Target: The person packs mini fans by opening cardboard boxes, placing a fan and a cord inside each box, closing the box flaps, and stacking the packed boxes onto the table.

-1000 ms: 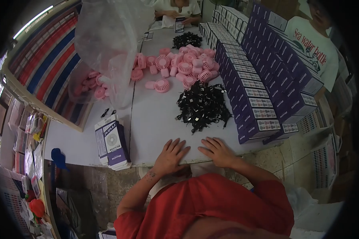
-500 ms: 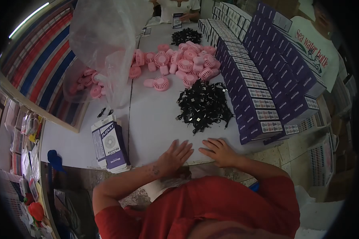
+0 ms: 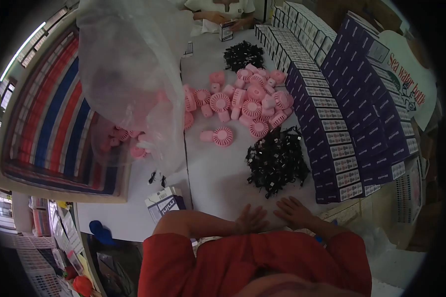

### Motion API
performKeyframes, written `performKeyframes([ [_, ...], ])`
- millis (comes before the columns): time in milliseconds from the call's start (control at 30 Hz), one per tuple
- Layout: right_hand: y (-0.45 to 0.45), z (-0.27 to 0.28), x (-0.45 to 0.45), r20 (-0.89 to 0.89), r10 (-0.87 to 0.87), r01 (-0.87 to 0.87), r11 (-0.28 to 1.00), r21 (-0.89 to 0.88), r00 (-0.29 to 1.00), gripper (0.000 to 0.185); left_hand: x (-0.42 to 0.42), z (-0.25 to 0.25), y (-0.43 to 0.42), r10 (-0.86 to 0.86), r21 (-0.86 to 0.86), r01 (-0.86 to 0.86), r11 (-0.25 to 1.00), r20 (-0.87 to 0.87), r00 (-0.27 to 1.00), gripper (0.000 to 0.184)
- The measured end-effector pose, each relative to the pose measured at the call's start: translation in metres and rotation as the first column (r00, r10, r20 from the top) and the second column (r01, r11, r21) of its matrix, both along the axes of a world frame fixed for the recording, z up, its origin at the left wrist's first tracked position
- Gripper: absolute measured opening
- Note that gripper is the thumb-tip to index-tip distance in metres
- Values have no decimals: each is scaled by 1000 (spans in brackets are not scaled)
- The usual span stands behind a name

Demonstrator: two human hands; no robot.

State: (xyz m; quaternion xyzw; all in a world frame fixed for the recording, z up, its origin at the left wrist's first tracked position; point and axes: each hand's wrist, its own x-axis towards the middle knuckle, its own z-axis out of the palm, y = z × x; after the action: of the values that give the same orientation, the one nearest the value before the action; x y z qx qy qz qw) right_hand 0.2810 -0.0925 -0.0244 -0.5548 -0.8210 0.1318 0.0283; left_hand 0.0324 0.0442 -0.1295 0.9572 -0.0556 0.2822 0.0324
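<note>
My left hand [image 3: 251, 220] rests at the table's near edge, fingers spread, holding nothing. Just to its right, my right hand [image 3: 293, 212] lies on the white table [image 3: 213, 173] with its fingers apart and nothing in them. Beyond both hands is a heap of black cables [image 3: 277, 161]. Behind that sits a pile of pink mini fans [image 3: 251, 108], with one fan [image 3: 222, 136] lying apart on its near side. Near my left elbow, flat white and purple boxes [image 3: 164, 202] are partly hidden by my arm.
Rows of purple boxes [image 3: 309, 123] line the right side. A clear plastic bag [image 3: 134, 64] with pink fans stands at left, beside a striped panel [image 3: 59, 123]. At the far end a co-worker's hands [image 3: 228, 22] hold a box [image 3: 226, 31]; another person stands at right.
The view has shifted, so the table's items appear lower and farther right. My left elbow has swung outward and forward, now covering part of the flat boxes. Both hands remain at the table edge.
</note>
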Motion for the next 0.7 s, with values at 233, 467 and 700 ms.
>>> performKeyframes([
  [233, -5, -11, 2, 85, 17, -21, 998, 51, 996, 75, -1, 4, 0, -24, 2, 24, 1000, 18, 1000, 62],
  [467, 0, -3, 1, 44, 22, -21, 999, -34, 999, 65, -10, 14, 7, -80, 94, 106, 990, -249, 965, 62],
  [700, 0, -2, 4, 103, 25, -17, 997, -76, 994, 63, -5, 4, -5, -36, -37, 28, 999, -255, 966, 48],
])
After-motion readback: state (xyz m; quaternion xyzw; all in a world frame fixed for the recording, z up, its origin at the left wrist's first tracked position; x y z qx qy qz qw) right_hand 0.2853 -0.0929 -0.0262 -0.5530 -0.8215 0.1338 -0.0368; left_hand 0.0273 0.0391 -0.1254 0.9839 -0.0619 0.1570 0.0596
